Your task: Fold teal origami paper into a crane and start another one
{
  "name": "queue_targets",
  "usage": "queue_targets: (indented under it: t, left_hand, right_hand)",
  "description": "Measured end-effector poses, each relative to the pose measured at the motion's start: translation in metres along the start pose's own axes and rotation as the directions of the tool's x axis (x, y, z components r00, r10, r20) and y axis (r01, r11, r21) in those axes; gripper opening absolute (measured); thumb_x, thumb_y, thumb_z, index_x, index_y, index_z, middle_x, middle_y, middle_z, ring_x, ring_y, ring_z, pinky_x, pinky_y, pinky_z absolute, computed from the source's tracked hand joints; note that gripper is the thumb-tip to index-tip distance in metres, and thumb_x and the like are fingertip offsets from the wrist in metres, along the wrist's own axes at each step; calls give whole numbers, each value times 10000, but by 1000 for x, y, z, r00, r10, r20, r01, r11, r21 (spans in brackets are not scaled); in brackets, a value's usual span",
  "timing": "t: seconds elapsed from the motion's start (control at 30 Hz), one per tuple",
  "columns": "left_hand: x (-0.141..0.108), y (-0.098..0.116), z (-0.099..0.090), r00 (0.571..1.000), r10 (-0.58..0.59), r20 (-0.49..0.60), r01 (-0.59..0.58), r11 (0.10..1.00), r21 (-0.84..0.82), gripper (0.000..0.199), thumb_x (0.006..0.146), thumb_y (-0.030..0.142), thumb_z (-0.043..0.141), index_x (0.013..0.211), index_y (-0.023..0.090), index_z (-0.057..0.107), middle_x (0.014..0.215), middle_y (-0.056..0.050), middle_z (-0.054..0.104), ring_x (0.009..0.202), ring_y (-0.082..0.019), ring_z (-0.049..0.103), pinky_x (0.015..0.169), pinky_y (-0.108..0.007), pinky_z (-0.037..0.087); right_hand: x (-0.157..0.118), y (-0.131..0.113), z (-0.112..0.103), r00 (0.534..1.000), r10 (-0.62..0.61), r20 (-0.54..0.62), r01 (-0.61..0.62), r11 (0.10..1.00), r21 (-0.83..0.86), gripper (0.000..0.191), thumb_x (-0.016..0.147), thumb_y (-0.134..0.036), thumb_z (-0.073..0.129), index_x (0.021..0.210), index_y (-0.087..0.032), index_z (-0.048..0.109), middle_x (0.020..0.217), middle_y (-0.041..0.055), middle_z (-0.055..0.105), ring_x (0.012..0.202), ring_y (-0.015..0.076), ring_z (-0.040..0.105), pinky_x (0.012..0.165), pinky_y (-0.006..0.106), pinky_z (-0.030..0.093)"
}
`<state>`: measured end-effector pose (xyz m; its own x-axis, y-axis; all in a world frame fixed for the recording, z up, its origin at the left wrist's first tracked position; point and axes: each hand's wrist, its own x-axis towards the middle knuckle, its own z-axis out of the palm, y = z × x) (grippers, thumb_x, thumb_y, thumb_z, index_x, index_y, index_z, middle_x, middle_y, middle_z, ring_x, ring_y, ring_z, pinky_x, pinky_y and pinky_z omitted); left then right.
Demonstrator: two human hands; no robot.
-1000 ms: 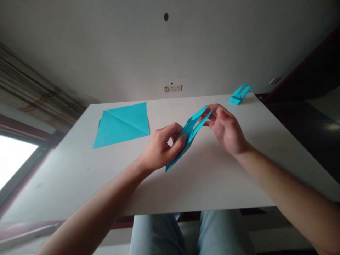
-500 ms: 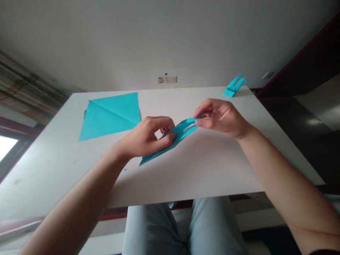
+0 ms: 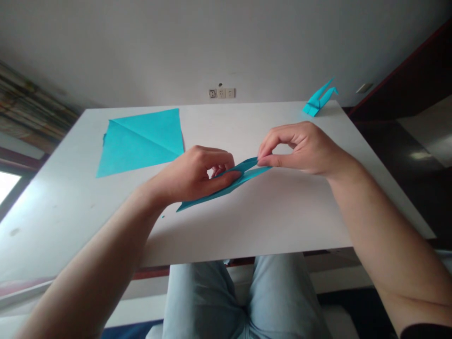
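A folded piece of turquoise origami paper (image 3: 226,187) forms a long narrow point, held between both hands above the white table (image 3: 268,216). My left hand (image 3: 194,174) grips its middle, with the thumb lying along the top. My right hand (image 3: 300,148) pinches its upper end between thumb and fingertips. Its lower tip sticks out past my left hand. Beyond my left hand lies a flat turquoise paper square (image 3: 139,143) with crease lines. A finished turquoise paper crane (image 3: 318,101) stands at the far right table corner, out of reach of both hands.
A tiny turquoise scrap (image 3: 163,216) lies on the table near my left wrist. Behind the table are a wall socket strip (image 3: 221,93) and white wall. A curtain (image 3: 31,106) and bright window (image 3: 5,183) are at left. My jeans-covered legs (image 3: 240,296) show below the table edge.
The folded paper has swung from steeply slanted to nearly level, and its flaps lie closer together. My right hand has shifted right, and the view has tilted slightly.
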<state>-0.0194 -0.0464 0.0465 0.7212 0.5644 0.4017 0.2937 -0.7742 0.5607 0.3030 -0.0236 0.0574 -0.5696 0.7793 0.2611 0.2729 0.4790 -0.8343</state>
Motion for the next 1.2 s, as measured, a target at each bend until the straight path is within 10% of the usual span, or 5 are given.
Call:
queue_targets:
  t: [0.23,1.2]
  left_hand:
    - [-3,8,3,999,8,-34,-5,994,110,273,1185,256,734,914,231,708,804,2,759,674,-135,632,668,-294,458]
    - [-1,6,4,999,15,-46,-11,997,79,282,1180,262,715,904,264,656,817,-2,763,700,-151,678,691,-313,532]
  right_hand:
    - [2,0,21,999,15,-34,-10,987,160,432,788,-527,1235,1082,-342,977,1054,6,932,1046,293,891,1096,497,722]
    - [3,-10,18,978,207,-35,-202,973,108,553,772,-803,1189,820,-318,928,844,57,887,877,314,829,787,462,678]
